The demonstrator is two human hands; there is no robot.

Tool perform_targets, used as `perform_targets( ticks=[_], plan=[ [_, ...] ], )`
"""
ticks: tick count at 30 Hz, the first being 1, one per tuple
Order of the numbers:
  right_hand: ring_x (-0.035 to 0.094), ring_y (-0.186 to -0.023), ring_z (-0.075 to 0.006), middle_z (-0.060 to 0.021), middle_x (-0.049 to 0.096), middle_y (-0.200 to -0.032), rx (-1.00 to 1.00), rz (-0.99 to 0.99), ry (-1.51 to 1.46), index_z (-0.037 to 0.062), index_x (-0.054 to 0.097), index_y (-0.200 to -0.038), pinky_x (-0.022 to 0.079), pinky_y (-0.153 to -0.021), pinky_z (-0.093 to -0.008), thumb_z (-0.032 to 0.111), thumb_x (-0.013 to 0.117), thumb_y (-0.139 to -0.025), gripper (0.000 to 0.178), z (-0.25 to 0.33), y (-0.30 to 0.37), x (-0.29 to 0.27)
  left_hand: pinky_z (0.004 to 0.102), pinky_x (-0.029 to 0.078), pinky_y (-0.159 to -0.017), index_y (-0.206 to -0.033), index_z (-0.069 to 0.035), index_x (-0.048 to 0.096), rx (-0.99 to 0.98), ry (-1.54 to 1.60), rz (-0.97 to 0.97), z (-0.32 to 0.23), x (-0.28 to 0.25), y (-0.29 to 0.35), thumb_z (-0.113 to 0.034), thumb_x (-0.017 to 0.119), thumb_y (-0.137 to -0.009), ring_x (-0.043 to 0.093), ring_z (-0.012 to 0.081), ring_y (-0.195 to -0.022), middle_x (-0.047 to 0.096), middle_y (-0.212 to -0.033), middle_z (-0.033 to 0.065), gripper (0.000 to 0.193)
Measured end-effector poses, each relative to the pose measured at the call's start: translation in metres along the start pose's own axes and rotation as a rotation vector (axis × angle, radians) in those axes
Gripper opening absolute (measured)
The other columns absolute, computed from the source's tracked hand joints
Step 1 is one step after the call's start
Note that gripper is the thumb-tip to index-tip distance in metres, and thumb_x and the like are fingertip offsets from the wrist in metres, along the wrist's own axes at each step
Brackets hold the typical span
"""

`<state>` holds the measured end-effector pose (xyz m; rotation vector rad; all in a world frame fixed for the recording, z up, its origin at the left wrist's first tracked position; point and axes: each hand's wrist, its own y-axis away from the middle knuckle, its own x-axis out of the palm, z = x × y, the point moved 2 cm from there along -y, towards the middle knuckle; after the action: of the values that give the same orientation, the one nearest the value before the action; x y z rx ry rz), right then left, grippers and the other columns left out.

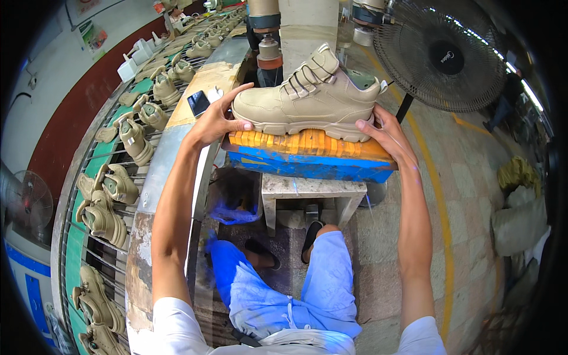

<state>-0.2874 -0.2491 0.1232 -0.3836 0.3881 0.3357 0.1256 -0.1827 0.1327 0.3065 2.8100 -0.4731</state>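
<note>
A beige lace-up shoe (278,106) with a chunky sole rests on an orange ribbed pad (302,141) over a blue block (307,167). Its toe points left and its heel right. My left hand (219,118) grips the toe end, thumb along the sole edge and fingers behind. At the heel, my right hand (387,130) closes round the sole and back of the shoe. Dark laces cross the upper, and the far side of the shoe is hidden. Above and behind the shoe hang press cylinders (267,47).
Along my left, a roller conveyor (100,151) carries several beige shoes (135,141). A phone (198,103) lies on the ledge beside it. A large fan (444,56) stands at the back right. Below the block is a metal stand (313,187).
</note>
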Motion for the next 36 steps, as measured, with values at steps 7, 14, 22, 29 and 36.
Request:
perform_targets(
  ticks=[7, 14, 22, 29, 36],
  plan=[
    [0.058, -0.137, -0.0313, -0.0232, 0.061, -0.147, -0.02, -0.001, -0.066, -0.0049, 0.05, -0.153, 0.044, -0.118, -0.0416, 0.039, 0.093, -0.079, 0.097, -0.003, 0.001, 0.003, 0.0364, 0.037, -0.123, -0.159, -0.005, 0.046, -0.064, -0.032, 0.004, -0.005, -0.003, -0.003, -0.005, 0.091, -0.071, 0.053, 0.0223, -0.14, 0.058, -0.152, 0.0104, 0.099],
    [0.059, -0.137, -0.0339, -0.0253, 0.062, -0.145, -0.03, -0.02, -0.044, -0.005, 0.056, -0.149, 0.045, -0.117, -0.0432, 0.05, 0.092, -0.075, 0.098, -0.003, 0.0, 0.002, 0.0373, 0.037, -0.123, -0.159, -0.003, 0.046, -0.061, -0.043, -0.007, -0.003, -0.004, 0.003, -0.017, 0.093, -0.073, 0.055, 0.0229, -0.139, 0.06, -0.149, 0.0112, 0.1],
    [0.059, -0.137, -0.0347, -0.0278, 0.062, -0.145, -0.264, -0.299, -0.241, -0.0028, 0.035, -0.162, 0.042, -0.12, -0.0436, 0.042, 0.06, -0.106, 0.076, -0.013, 0.024, 0.004, 0.035, 0.049, -0.109, -0.155, -0.003, 0.053, -0.027, -0.172, -0.115, -0.018, 0.005, 0.031, -0.015, 0.092, -0.081, 0.064, 0.0185, -0.122, 0.07, -0.135, 0.01, 0.084],
    [0.058, -0.081, -0.0114, -0.0039, 0.066, -0.094, 0.321, -0.575, -0.448, -0.0001, 0.054, -0.151, 0.049, -0.077, -0.0285, 0.026, 0.045, -0.109, 0.051, -0.137, 0.151, 0.033, 0.0341, 0.054, -0.097, -0.14, 0.003, 0.06, 0.231, -0.325, -0.603, -0.041, 0.119, 0.096, -0.028, 0.09, -0.084, 0.066, 0.0233, -0.11, 0.066, -0.123, 0.0143, 0.071],
    [0.054, -0.08, -0.0114, -0.0028, 0.062, -0.09, 0.16, -0.626, -0.636, -0.0078, 0.072, -0.126, 0.047, -0.075, -0.0267, 0.019, 0.051, -0.102, 0.043, -0.075, 0.192, 0.063, 0.0316, 0.055, -0.084, -0.145, 0.004, 0.057, 0.608, -0.617, -0.649, -0.051, 0.223, 0.142, -0.005, 0.075, -0.091, 0.063, 0.0252, -0.106, 0.058, -0.142, 0.0234, 0.058]
  ],
)
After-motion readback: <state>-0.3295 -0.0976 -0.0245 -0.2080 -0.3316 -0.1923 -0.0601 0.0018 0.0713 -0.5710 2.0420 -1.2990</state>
